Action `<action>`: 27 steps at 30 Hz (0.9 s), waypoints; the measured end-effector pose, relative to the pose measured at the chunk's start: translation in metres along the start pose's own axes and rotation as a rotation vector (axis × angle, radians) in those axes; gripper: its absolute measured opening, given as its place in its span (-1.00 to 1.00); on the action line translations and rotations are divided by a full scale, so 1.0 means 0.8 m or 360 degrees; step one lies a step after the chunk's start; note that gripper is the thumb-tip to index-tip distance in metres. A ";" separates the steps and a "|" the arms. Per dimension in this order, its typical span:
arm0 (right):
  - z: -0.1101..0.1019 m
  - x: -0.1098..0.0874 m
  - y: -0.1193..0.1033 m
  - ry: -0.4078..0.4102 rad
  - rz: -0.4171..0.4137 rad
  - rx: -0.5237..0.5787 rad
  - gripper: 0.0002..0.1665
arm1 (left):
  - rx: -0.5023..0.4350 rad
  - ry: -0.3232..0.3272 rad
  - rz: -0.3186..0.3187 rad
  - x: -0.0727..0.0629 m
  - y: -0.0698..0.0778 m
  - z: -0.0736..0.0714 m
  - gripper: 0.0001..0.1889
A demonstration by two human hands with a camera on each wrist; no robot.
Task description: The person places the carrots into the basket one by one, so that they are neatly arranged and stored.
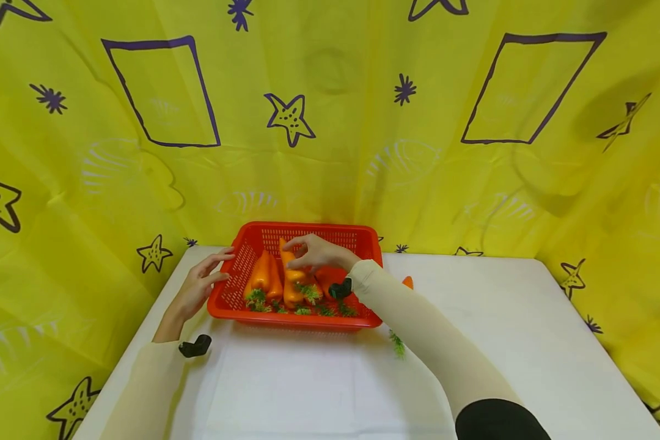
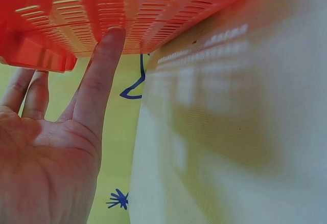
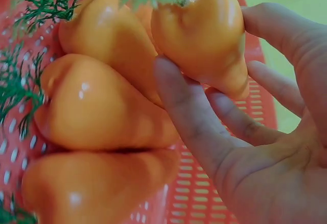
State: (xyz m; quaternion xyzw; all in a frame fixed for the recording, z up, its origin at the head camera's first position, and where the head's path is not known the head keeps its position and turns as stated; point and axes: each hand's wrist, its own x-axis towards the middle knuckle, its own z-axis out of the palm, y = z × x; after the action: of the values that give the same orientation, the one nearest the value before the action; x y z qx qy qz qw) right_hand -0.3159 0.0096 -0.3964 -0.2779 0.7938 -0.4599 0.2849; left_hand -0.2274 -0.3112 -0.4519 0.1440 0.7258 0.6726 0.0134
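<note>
A red perforated plastic basket (image 1: 313, 227) holds several plump orange carrots (image 1: 261, 272) with feathery green tops, lying side by side. Inside it my right hand (image 1: 319, 252) pinches one carrot (image 3: 199, 35) between thumb and fingers, its green top at the upper edge of the right wrist view. Other carrots (image 3: 102, 106) lie just beside that hand. At the basket's left side is my left hand (image 1: 194, 288), fingers extended against the rim. In the left wrist view one straight digit (image 2: 102, 75) touches the slotted outer wall (image 2: 110, 12).
Another orange carrot tip (image 1: 407, 282) and a green top (image 1: 397, 343) show on the white table (image 1: 286, 391) right of the basket, partly behind my right forearm. A yellow curtain (image 1: 341, 177) with purple drawings hangs behind and at both sides.
</note>
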 end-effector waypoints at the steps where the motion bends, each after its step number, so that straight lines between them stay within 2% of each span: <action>1: 0.003 0.003 0.000 -0.0004 0.0011 0.0022 -0.35 | -0.0005 -0.0001 -0.0001 0.000 0.000 0.000 -0.56; 8: 0.013 0.021 0.003 -0.0055 0.0081 0.0148 -0.34 | -0.0012 0.0001 0.0001 0.001 -0.003 -0.001 -0.56; 27: 0.012 0.036 0.012 -0.0131 0.0161 0.0134 -0.32 | 0.0003 0.0006 0.0012 0.001 -0.003 0.000 -0.57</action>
State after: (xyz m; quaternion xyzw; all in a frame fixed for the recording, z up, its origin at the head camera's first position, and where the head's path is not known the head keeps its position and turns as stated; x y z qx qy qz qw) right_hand -0.3305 -0.0118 -0.4144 -0.2440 0.7743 -0.4660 0.3516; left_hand -0.2289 -0.3114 -0.4544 0.1456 0.7260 0.6721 0.0093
